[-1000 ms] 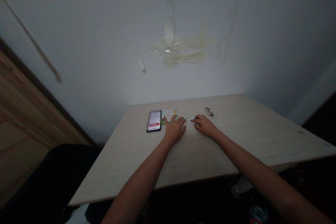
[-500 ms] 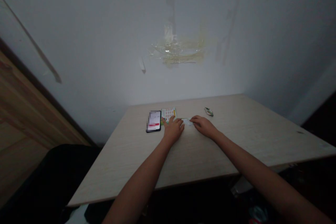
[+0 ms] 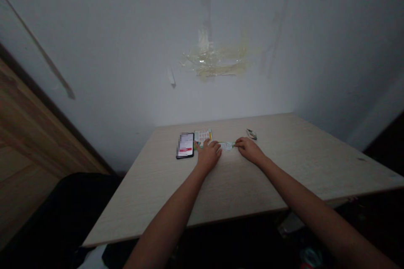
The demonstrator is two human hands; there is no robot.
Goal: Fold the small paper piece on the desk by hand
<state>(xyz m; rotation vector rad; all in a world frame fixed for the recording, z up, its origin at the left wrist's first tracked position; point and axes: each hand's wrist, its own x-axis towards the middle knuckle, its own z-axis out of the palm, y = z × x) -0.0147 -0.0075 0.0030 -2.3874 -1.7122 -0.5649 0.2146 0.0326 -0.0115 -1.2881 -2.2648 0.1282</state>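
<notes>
My left hand point(image 3: 209, 154) lies palm down with its fingers spread over the lower part of a printed paper packet point(image 3: 203, 135), which is white, green and yellow. From under its fingers a narrow printed strip point(image 3: 226, 146) runs to the right, flat on the table. Whether strip and packet are one piece I cannot tell. At the strip's right end, my right hand point(image 3: 249, 149) pinches its green edge between thumb and fingers. Just left of my left hand lies a phone point(image 3: 185, 146) with its screen lit and partly pixelated.
A small crumpled wrapper point(image 3: 251, 134) lies beyond my right hand on the pale wooden table point(image 3: 240, 189). The wall behind carries old clear tape point(image 3: 217, 61). A dark chair-like shape point(image 3: 72, 206) stands at the left, near wooden panelling point(image 3: 34, 134).
My right hand has moved a little to the right, and more of the printed strip shows between my hands. My left hand has stayed in place.
</notes>
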